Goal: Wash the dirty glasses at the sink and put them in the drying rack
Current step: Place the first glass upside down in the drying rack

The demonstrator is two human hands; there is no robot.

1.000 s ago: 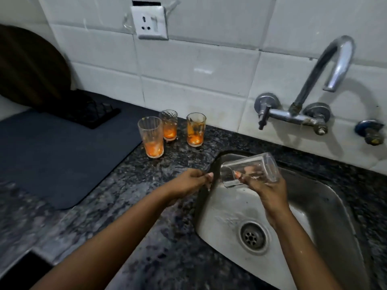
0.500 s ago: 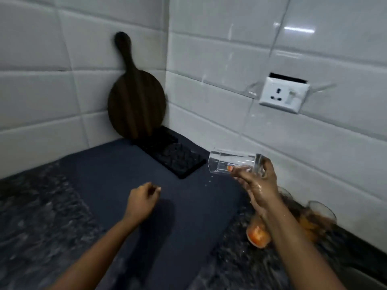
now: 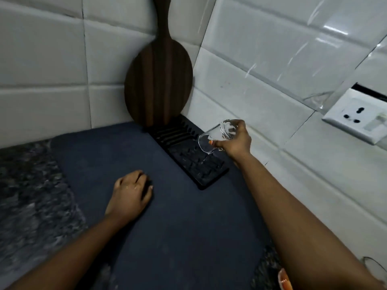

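Note:
My right hand (image 3: 235, 141) grips a clear, rinsed glass (image 3: 213, 136) tilted mouth-down just above the right part of the black drying rack (image 3: 188, 151). The rack lies on a dark blue mat (image 3: 167, 227) by the tiled wall. My left hand (image 3: 130, 192) rests on the mat with its fingers curled under, holding nothing, left of and nearer than the rack. At the bottom right edge, beside my right forearm, part of a dirty glass with orange residue (image 3: 283, 279) shows.
A dark round wooden cutting board (image 3: 158, 80) leans in the wall corner just behind the rack. A white wall socket (image 3: 356, 116) sits at the right. Speckled granite counter (image 3: 27, 195) borders the mat on the left. The sink is out of view.
The view swung left from the sink to the corner. My right hand carried the glass over to the rack and tipped it mouth-down. My left hand came down onto the mat.

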